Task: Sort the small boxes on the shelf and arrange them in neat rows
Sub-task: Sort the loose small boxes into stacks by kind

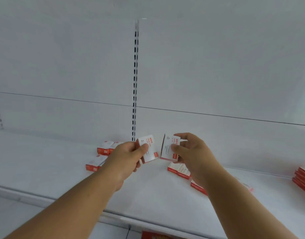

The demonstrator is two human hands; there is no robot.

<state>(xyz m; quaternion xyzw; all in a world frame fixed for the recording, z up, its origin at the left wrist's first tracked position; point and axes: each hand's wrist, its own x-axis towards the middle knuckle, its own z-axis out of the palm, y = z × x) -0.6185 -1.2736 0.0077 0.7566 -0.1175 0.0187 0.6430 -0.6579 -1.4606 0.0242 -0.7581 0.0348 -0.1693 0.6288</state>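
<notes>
My left hand [126, 156] pinches a small white-and-red box [149, 147], raised above the white shelf [45, 161]. My right hand [189, 152] grips a second box of the same kind [169, 149], tilted, just to the right of the first. The two boxes are close but apart. More small boxes lie on the shelf: a few behind my left hand [105, 149], one to its left [94, 163], and a cluster under my right wrist [179, 170].
A stack of red boxes [303, 180] stands at the far right of the shelf. A slotted upright [135, 83] runs down the white back panel. A lower shelf with a red box [153, 235] shows at the bottom edge.
</notes>
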